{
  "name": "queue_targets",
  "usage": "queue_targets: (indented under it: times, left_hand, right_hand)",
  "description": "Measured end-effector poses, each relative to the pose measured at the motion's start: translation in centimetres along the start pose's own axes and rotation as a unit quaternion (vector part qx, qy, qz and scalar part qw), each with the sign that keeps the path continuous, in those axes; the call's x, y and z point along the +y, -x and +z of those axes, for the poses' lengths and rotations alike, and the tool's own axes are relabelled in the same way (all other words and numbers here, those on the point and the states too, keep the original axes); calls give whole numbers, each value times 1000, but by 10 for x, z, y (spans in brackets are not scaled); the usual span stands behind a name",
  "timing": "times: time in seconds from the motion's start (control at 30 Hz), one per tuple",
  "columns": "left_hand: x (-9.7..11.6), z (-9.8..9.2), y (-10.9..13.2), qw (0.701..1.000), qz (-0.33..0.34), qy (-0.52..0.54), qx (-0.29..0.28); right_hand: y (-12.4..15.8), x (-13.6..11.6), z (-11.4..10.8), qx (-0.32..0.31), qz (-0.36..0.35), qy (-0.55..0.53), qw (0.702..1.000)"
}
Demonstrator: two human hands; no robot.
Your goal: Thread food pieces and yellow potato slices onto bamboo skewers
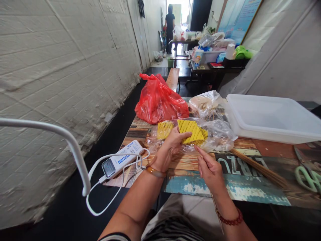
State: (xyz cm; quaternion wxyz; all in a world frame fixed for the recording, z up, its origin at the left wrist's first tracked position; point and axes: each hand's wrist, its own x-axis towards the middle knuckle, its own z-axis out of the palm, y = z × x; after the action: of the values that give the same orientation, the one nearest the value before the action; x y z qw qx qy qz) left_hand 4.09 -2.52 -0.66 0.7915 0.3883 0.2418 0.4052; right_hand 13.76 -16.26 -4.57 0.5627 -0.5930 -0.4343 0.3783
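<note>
My left hand point(173, 142) is closed on a small stack of yellow slabs point(192, 131) scored with diagonal cuts, thumb on top. More of these yellow pieces point(165, 130) lie to its left in a clear plastic bag point(218, 135), spread flat under the hand. My right hand point(210, 167) is pinched, its fingertips just in front of the stack's near edge. A thin skewer point(217, 211) shows below that palm and runs back along the wrist; its tip is hard to make out. To the right lies a bundle of wooden skewers point(260, 169).
A red plastic bag point(162, 100) and another clear bag point(205, 102) stand behind. At right are a white plastic tub point(265, 130) and green-handled scissors point(307, 177). A white power bank point(122, 159) with a cable lies left. A person point(170, 28) stands far back.
</note>
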Motion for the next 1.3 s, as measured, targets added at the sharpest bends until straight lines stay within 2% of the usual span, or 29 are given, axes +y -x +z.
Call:
queue_targets:
  times: [0.33,0.7,1.07,1.3]
  left_hand:
    - [-1,-1,-1,1000,2,-10,16]
    - [-1,-1,0,1000,7,-17,8]
    - [-2,-7,-4,999,5,-42,19]
    - [-2,-7,-4,999,-7,-30,25]
  right_hand:
    - [0,1,0,7,1,-10,1000]
    - [-3,1,-3,0,11,-8,1000]
    - [-8,0,-13,-51,34,-11,998]
    - [-2,-5,-11,-55,34,-14,998]
